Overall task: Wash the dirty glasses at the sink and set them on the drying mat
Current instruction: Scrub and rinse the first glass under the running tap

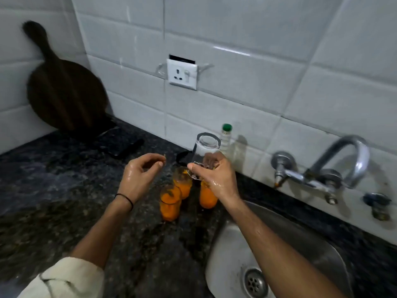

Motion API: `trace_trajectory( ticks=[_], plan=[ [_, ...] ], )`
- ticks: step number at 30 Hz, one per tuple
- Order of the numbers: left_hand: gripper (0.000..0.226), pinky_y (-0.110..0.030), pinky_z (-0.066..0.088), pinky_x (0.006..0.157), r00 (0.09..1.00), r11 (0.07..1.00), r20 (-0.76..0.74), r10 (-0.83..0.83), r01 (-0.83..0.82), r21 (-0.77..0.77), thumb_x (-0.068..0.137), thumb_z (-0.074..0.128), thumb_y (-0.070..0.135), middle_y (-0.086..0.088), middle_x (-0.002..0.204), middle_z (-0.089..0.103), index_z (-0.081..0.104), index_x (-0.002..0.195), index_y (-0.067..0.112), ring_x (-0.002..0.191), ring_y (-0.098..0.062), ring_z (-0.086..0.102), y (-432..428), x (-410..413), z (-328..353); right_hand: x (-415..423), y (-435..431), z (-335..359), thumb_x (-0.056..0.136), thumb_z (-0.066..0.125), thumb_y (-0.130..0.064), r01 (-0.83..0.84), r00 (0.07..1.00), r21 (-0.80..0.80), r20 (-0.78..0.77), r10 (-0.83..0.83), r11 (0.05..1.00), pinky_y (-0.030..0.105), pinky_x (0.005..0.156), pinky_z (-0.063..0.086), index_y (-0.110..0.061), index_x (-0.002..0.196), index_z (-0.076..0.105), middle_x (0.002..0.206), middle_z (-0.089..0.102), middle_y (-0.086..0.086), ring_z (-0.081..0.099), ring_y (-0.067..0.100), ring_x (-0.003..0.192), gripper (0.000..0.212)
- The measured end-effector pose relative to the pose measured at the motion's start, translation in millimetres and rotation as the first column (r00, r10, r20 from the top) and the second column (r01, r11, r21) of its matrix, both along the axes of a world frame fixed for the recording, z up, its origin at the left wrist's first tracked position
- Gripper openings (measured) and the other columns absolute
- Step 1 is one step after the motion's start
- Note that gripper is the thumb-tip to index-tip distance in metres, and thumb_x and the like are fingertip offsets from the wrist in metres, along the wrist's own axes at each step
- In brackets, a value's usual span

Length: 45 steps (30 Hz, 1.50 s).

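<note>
1. right hand [214,179]: fingers and thumb clamped on the rim end of a clear glass [204,151], held upside down just left of the sink [225,244].
2. left hand [139,175]: wet, fingers loosely curled, holding nothing.
3. three orange-stained glasses [170,203]: stood on the counter beneath my hands, unwashed.
4. step, as i judged it: one glass washed, due for drying.
5. next move: carry it left to the dark mat [120,143], if that was the drying mat, and set it rim-down clear of the others.

No text, brand or number can be read anywhere. Any marking on the green-capped bottle [226,139] or the wall socket [182,74] is too blurred to read.
</note>
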State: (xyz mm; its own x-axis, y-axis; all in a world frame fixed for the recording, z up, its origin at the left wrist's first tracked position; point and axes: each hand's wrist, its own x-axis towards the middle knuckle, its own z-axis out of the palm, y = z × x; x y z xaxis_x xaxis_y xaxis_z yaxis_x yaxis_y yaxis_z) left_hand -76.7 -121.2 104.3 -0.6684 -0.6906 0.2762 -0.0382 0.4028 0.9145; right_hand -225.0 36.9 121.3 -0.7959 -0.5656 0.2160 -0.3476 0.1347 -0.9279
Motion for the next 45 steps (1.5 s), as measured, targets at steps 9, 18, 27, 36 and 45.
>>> trace_trajectory(
  ticks=[9, 18, 27, 36, 45],
  plan=[
    [0.013, -0.023, 0.048, 0.073, 0.947, 0.984, 0.269, 0.178, -0.168, -0.059, 0.092, 0.063, 0.013, 0.003, 0.089, 0.072, 0.072, 0.095, 0.023, 0.085, -0.012, 0.067, -206.4, 32.3, -42.1, 21.6, -227.0, -22.1, 0.066, 0.09, -0.042, -0.077, 0.988, 0.0, 0.138, 0.077, 0.997, 0.017, 0.06, 0.044, -0.009, 0.085, 0.062, 0.074, 0.055, -0.005, 0.052, 0.005, 0.066, 0.047],
    [0.023, -0.035, 0.05, 0.092, 0.852, 0.984, 0.493, 0.174, -0.163, -0.065, 0.093, 0.061, 0.019, -0.003, 0.119, 0.065, 0.065, 0.116, 0.019, 0.107, -0.022, 0.061, -330.3, 28.1, -102.2, 9.1, -401.9, -79.8, 0.065, 0.092, -0.031, -0.07, 0.976, 0.05, 0.211, 0.058, 0.996, 0.014, 0.058, 0.043, -0.006, 0.088, 0.061, 0.075, 0.057, -0.006, 0.053, 0.004, 0.064, 0.047],
    [0.066, -0.047, 0.015, 0.121, 0.66, 0.964, 0.74, 0.131, 0.09, -0.25, 0.102, 0.036, 0.051, 0.002, 0.166, 0.008, 0.011, 0.158, 0.025, 0.153, -0.019, 0.005, -365.5, 0.1, -147.2, -23.5, -484.8, -111.5, 0.067, 0.092, -0.023, -0.099, 0.992, 0.121, 0.089, 0.089, 0.988, 0.013, 0.059, 0.042, -0.02, 0.079, 0.052, 0.075, 0.053, -0.009, 0.049, 0.003, 0.063, 0.042],
    [0.059, -0.043, 0.002, 0.123, 0.682, 0.953, 0.712, 0.166, 0.074, -0.294, 0.103, 0.033, 0.049, 0.003, 0.166, 0.006, 0.02, 0.156, 0.027, 0.153, -0.017, 0.003, -364.9, 1.7, -152.2, -36.0, -497.7, -148.4, 0.065, 0.093, -0.029, -0.127, 0.99, 0.18, 0.086, 0.113, 0.975, 0.016, 0.072, 0.051, -0.026, 0.098, 0.059, 0.086, 0.068, -0.014, 0.063, -0.01, 0.075, 0.047],
    [0.059, -0.044, 0.002, 0.123, 0.657, 0.95, 0.732, 0.182, 0.074, -0.302, 0.102, 0.033, 0.05, 0.004, 0.166, 0.008, 0.021, 0.156, 0.029, 0.153, -0.016, 0.005, -366.0, 0.3, -151.7, -31.6, -489.8, -144.8, 0.071, 0.087, -0.042, -0.119, 0.992, 0.294, 0.002, 0.124, 0.949, 0.017, 0.079, 0.043, -0.019, 0.118, 0.057, 0.111, 0.066, -0.006, 0.061, 0.009, 0.101, 0.06]
  ],
)
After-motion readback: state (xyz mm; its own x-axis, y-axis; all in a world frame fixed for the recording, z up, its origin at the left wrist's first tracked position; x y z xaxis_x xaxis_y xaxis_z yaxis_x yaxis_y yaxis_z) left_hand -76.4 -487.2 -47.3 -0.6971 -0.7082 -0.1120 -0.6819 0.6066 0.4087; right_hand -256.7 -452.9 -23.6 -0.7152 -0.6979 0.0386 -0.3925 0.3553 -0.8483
